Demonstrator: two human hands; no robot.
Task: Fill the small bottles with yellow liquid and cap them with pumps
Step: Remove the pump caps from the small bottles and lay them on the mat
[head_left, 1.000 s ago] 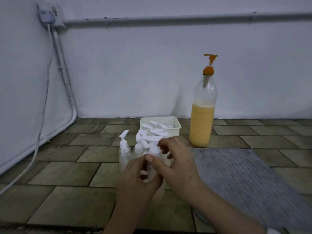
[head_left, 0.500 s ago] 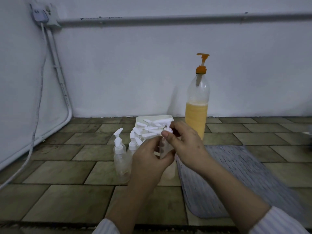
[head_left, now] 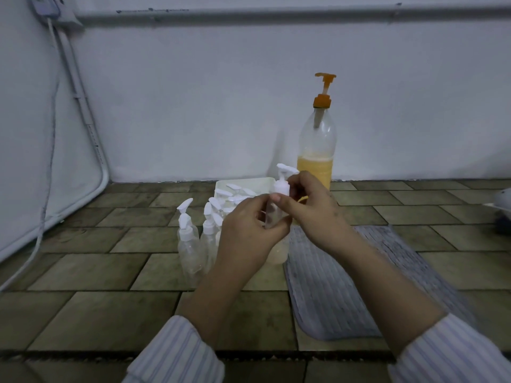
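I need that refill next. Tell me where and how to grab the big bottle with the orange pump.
Grip the big bottle around its straight clear body, just above the yellow liquid, coming from its right: the hands and small bottles crowd its left front, and the thin pump stem looks too weak.

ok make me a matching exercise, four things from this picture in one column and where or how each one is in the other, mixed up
Things:
1. large bottle
2. small bottle
3. white tray
4. grey mat

States:
A. flat on the tiled floor, right of the hands
B. held up between the left hand and right hand
C. stands by the wall, part full of yellow liquid
D. holds loose white pumps

Pairs: 1-C, 2-B, 3-D, 4-A
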